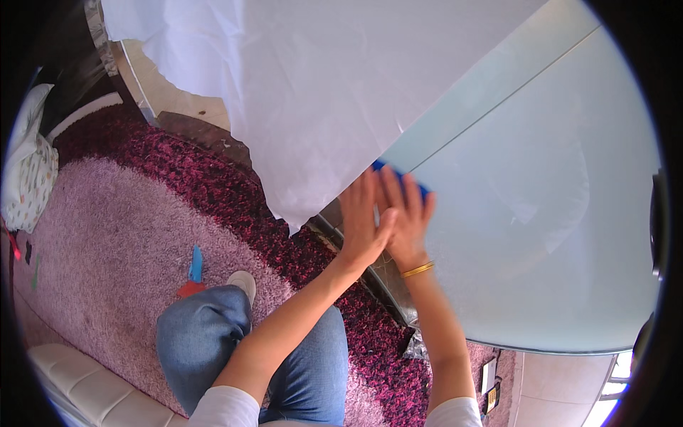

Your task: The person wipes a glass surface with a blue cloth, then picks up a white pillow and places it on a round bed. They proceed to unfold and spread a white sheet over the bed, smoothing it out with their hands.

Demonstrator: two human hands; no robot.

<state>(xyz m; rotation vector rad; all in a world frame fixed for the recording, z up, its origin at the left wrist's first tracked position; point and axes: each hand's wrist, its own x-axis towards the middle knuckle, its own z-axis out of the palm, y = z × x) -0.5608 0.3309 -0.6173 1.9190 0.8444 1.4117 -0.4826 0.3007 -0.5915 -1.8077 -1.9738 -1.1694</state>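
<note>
My left hand (365,221) and my right hand (405,221) lie close together at the near edge of a frosted glass table (512,267), by the slanting edge of a large white sheet (331,96). The sheet covers part of the glass and hangs over the side with a ragged edge. A flat blue item (397,177) shows beyond the fingertips of my right hand, which rests over it; its kind is not clear. My left hand has its fingers extended, its thumb lying across my right hand. A gold bangle circles my right wrist.
A pink and dark-red shaggy rug (122,213) covers the floor, with blue (196,264) and red (190,289) scraps on it. Crumpled foil (416,346) lies under the table edge. A pale padded seat (90,381) is at lower left, a patterned fabric item (34,181) at far left.
</note>
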